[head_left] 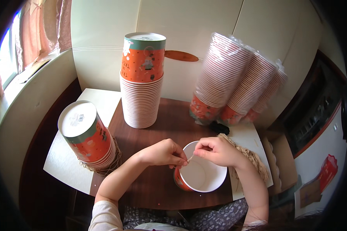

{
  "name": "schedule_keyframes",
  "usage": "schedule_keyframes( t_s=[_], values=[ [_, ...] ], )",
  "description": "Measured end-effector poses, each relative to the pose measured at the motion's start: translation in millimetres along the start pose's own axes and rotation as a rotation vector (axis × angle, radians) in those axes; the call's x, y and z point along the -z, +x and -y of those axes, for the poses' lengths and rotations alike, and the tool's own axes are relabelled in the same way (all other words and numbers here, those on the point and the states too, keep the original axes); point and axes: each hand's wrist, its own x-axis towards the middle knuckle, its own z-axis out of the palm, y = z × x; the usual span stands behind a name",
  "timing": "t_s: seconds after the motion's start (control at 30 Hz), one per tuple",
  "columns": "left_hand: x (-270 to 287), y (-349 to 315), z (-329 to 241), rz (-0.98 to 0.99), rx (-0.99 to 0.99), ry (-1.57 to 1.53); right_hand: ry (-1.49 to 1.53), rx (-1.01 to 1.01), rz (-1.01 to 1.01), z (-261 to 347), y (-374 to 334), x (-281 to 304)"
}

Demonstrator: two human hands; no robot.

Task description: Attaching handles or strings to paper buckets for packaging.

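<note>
A paper bucket (204,175) with a white inside and an orange outer wall stands mouth up near the table's front edge. Over its far left rim, my left hand (166,154) pinches a short piece of tan twine (190,158). My right hand (216,150) grips the same twine a little to the right, thumb and forefinger together above the bucket's mouth. Whether the twine passes through the bucket's wall, I cannot tell. A bundle of loose tan twine (250,154) lies to the right, partly behind my right forearm.
An upside-down stack of orange buckets (142,100) rises at the back. A shorter stack (86,134) stands at the left with twine around its base. Several plastic-wrapped stacks (225,73) lean at the back right, beside a small black object (219,128).
</note>
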Motion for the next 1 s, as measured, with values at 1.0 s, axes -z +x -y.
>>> schedule_keyframes(
  t_s=[1.0],
  values=[
    [16.9,1.5,33.4,0.071,-0.034,-0.357,-0.04,0.2,-0.322,-27.1,10.7,-53.2]
  ],
)
